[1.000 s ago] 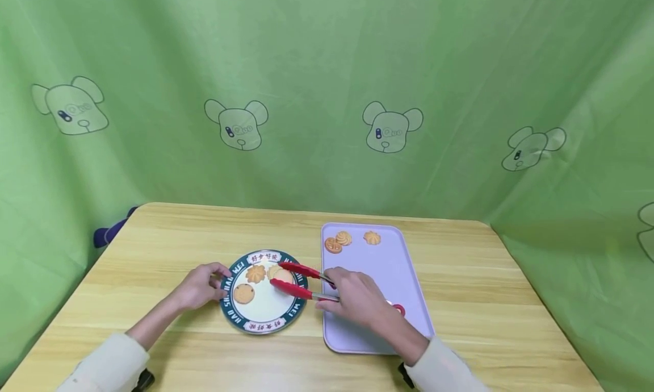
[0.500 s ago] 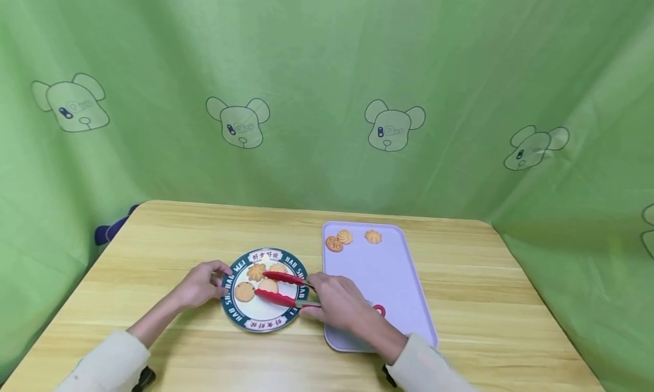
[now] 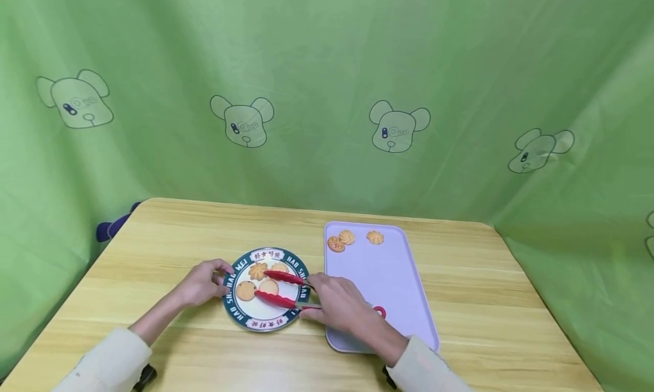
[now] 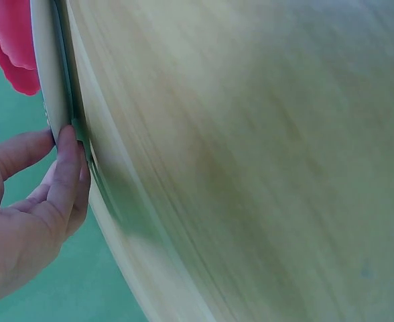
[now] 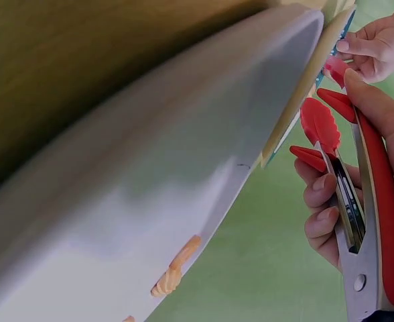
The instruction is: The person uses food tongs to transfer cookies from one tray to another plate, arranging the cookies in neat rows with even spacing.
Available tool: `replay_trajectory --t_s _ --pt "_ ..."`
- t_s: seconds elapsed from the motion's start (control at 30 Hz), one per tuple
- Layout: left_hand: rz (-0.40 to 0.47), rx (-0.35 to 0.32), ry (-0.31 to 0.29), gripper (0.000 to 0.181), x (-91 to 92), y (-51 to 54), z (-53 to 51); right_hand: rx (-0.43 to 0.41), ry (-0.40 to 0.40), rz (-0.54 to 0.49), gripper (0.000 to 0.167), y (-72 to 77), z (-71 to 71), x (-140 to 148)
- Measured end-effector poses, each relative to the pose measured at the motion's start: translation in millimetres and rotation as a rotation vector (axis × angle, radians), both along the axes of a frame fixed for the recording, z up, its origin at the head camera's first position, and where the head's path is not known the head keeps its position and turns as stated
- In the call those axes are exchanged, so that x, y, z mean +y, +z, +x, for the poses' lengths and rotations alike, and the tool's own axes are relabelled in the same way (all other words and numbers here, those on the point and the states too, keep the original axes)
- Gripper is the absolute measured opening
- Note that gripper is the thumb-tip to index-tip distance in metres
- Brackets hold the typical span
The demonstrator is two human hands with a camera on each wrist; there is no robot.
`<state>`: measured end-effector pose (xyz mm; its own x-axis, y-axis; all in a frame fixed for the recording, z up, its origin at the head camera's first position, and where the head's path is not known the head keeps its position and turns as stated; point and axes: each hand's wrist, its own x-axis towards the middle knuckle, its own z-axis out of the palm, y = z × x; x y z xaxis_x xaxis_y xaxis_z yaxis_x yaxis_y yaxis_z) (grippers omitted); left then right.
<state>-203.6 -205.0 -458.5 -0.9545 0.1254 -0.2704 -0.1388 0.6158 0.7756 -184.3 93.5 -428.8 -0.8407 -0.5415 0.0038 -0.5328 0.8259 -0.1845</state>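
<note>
My left hand [image 3: 200,284] pinches the left rim of a round plate [image 3: 268,324] with a dark green, lettered border. In the left wrist view, the thumb and fingers meet at the plate's edge [image 4: 53,74]. My right hand [image 3: 339,303] grips metal tongs with red tips [image 3: 276,299], held over the plate from the right. A pale round cookie [image 3: 268,288] lies on the plate between the spread tong tips. Beside it are another round cookie [image 3: 246,291], a flower-shaped cookie [image 3: 258,271] and one more cookie [image 3: 279,269], partly hidden by the upper tong arm.
A lilac tray [image 3: 378,272] lies right of the plate, under my right forearm. At its far end sit a swirl cookie [image 3: 346,237], a pretzel-like cookie [image 3: 335,244] and a flower-shaped cookie [image 3: 375,237]. Green curtain [image 3: 317,170] encloses the wooden table [image 3: 475,290].
My right hand and the tongs moved left over the plate. The pale round cookie shifted left and nearer, and now lies loose between the parted tips. The left hand kept its place.
</note>
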Motion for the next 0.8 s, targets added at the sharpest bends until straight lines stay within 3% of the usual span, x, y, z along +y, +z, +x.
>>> replay_trajectory --t_s 0.37,0.8 --pt "-0.009 0.022 -0.015 0.040 -1.4 0.3 0.0 0.011 -0.060 -0.024 0.065 9.8 2.2 24" --pt "0.019 0.020 -0.017 0.041 -1.0 -0.7 1.4 0.062 -0.171 -0.070 0.070 10.2 -8.0 62"
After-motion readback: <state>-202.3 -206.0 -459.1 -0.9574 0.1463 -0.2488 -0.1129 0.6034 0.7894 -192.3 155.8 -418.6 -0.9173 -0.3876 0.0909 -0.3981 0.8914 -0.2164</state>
